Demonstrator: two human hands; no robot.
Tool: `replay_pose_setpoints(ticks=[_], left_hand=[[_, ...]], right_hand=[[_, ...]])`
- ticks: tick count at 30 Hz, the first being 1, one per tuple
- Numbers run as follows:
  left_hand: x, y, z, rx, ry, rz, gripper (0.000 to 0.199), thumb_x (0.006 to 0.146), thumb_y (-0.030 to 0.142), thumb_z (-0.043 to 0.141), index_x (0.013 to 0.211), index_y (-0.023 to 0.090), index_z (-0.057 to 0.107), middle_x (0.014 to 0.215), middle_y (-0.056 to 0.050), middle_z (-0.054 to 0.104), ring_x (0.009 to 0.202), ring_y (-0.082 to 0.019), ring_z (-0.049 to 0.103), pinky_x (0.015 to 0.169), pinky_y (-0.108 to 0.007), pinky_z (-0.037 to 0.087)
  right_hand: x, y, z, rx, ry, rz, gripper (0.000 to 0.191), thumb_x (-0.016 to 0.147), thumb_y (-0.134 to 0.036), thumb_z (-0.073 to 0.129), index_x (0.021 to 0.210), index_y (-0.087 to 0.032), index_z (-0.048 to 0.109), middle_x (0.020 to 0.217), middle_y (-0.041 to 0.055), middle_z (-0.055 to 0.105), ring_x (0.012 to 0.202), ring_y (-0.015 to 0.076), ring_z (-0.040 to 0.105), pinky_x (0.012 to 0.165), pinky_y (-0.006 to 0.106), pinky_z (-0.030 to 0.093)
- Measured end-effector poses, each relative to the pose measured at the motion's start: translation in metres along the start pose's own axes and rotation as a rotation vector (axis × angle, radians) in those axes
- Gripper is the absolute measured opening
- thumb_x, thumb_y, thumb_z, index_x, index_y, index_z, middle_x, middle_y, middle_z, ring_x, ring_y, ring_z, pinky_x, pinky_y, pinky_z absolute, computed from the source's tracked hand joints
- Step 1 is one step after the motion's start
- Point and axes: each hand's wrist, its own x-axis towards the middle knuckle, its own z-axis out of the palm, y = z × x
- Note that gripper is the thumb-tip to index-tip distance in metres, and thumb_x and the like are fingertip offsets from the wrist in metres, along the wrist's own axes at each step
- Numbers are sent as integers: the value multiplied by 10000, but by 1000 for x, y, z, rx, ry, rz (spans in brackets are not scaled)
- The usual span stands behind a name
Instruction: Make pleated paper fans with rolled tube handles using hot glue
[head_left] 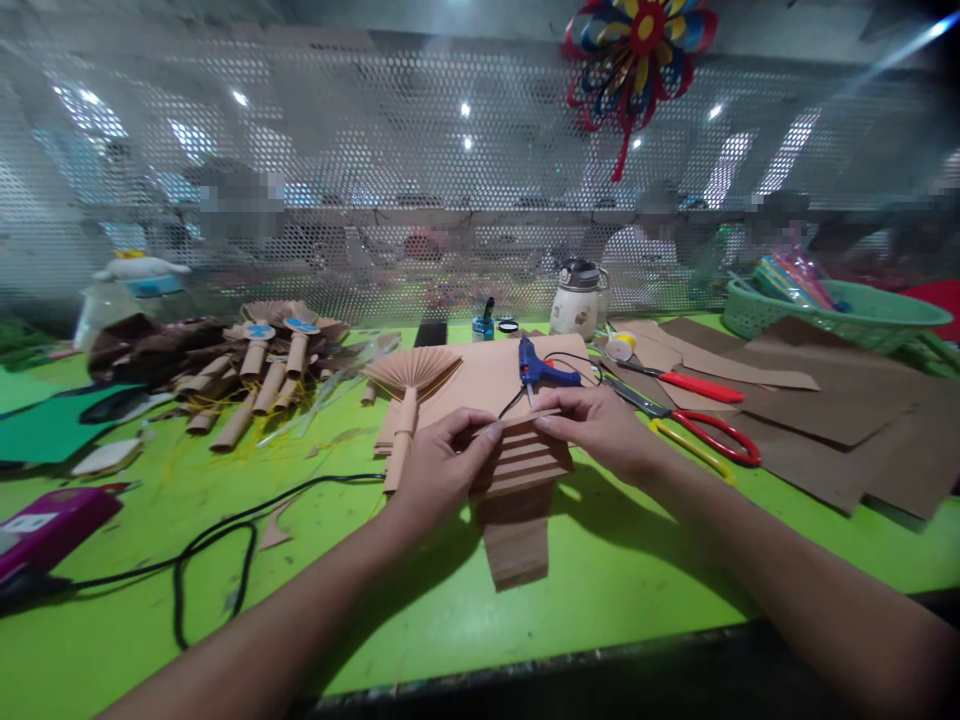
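Between my hands is a pleated strip of brown paper [521,455], its folds stacked at the top and a flat tail hanging toward me. My left hand [454,455] pinches the left end of the top fold between thumb and fingers. At the other end, my right hand [592,425] grips the same fold. Just beyond lies a blue glue gun [544,368], its nozzle pointing toward the paper. Left of my left hand rests a paper fan [412,375] with a rolled-paper handle, on stacked brown sheets [487,365].
Several rolled-paper handles [262,390] with yellow strings lie at left. Red-handled scissors [712,432] and brown paper sheets [817,400] are at right, near a green basket [832,315]. A black cable [262,510] crosses the green table. A white bottle [576,300] stands at the back.
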Motion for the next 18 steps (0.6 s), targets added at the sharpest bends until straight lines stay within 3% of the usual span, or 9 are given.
replay_pose_setpoints(ticks=[5, 15, 18], left_hand=[[0, 1, -1, 218, -34, 122, 195, 805, 325, 684, 932, 186, 735, 803, -51, 680, 598, -122, 547, 499, -226, 435], [1, 5, -5, 338, -68, 240, 172, 846, 290, 647, 944, 173, 726, 868, -66, 697, 754, -164, 616, 668, -275, 478], [1, 4, -4, 354, -60, 245, 161, 872, 293, 611, 855, 179, 723, 817, -53, 689, 748, -164, 610, 682, -279, 469]], right_hand=[[-2, -1, 3, 26, -47, 22, 188, 766, -314, 672, 811, -133, 694, 707, 12, 594, 612, 120, 508, 534, 241, 401], [-3, 1, 4, -40, -62, -18, 167, 797, -267, 646, 855, -127, 716, 745, 28, 612, 648, 126, 523, 555, 241, 421], [-4, -1, 6, -37, -64, 5, 174, 800, -275, 643, 850, -125, 717, 719, 21, 603, 614, 119, 505, 529, 238, 403]])
